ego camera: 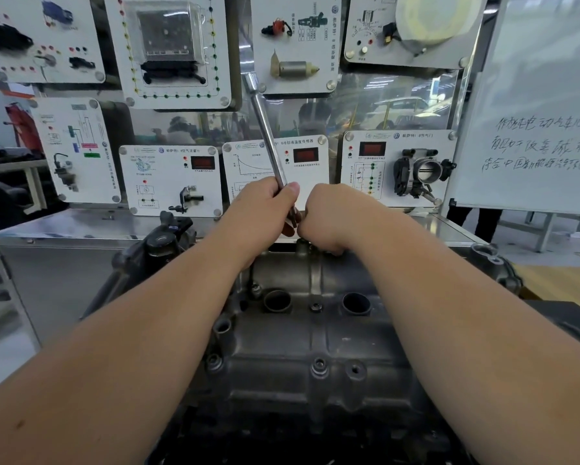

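Note:
A grey metal engine cover (281, 344) lies in front of me, with two round open holes (356, 303) and several bolt bosses on top. My left hand (265, 206) grips the lower part of a long chrome wrench (266, 129), whose handle slants up and to the left. My right hand (328, 213) is curled at the wrench's lower end, at the far edge of the cover. What its fingers hold is hidden behind the knuckles. Both forearms reach forward over the cover.
Behind the engine stands a steel bench (63, 226) with a training display of white sensor panels (171, 181), one carrying a throttle body (422, 176). A whiteboard (530, 122) with handwriting stands at the right. A dark engine part (167, 239) sits left of my hands.

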`<state>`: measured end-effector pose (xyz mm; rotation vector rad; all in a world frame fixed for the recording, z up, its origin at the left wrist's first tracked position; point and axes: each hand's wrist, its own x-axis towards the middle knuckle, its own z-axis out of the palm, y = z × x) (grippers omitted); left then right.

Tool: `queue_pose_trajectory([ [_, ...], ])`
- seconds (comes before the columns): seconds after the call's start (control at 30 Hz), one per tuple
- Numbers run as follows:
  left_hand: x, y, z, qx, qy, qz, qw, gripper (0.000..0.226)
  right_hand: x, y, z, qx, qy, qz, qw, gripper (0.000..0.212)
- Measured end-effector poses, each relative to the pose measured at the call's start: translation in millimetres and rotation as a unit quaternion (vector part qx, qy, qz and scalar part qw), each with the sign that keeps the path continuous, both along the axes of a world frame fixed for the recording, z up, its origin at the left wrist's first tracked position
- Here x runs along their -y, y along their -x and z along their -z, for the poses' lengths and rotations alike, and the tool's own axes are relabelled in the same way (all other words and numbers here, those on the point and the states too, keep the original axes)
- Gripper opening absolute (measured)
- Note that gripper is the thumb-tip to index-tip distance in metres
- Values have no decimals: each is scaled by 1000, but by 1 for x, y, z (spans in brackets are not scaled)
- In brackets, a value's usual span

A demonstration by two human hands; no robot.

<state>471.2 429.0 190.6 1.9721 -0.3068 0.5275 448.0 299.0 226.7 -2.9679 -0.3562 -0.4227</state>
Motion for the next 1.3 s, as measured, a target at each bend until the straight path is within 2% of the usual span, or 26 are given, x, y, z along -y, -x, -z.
queue_pose_trajectory([
  [0.13,0,-1,0,-5,-20,17,1000,31,-1,-2,3,-2,-14,21,1000,23],
  [0.23,1,0,1,-2,-37,16,999,31,-1,-9,5,10,-83,22,996,26],
  [0.37,3,1,1,-5,-36,0,999,31,-1,-9,3,67,-193,17,979,16],
  [0.47,1,1,0,-18,0,17,1000,27,2,1,-10,125,-229,25,965,18],
  [0.57,2,2,0,-23,-3,41,999,24,5,20,-30,166,-252,26,953,17],
  [0.7,6,7,-2,-23,-55,30,998,25,16,57,-40,124,-284,18,951,18],
  [0.83,11,19,-14,-25,-176,41,983,27,40,93,-28,71,-295,42,952,14],
  [0.9,21,32,-25,-3,-205,45,978,27,55,110,-19,72,-305,60,948,10],
  [1.03,74,74,-46,31,-176,103,979,24,96,150,-9,108,-302,112,941,17],
  [1.17,163,134,-39,62,-129,174,974,28,162,199,4,155,-245,194,937,30],
  [1.23,215,166,-22,48,-86,223,970,27,203,227,15,164,-227,252,926,35],
  [1.3,269,199,-1,2,-40,285,958,24,246,262,27,145,-168,329,918,39],
])
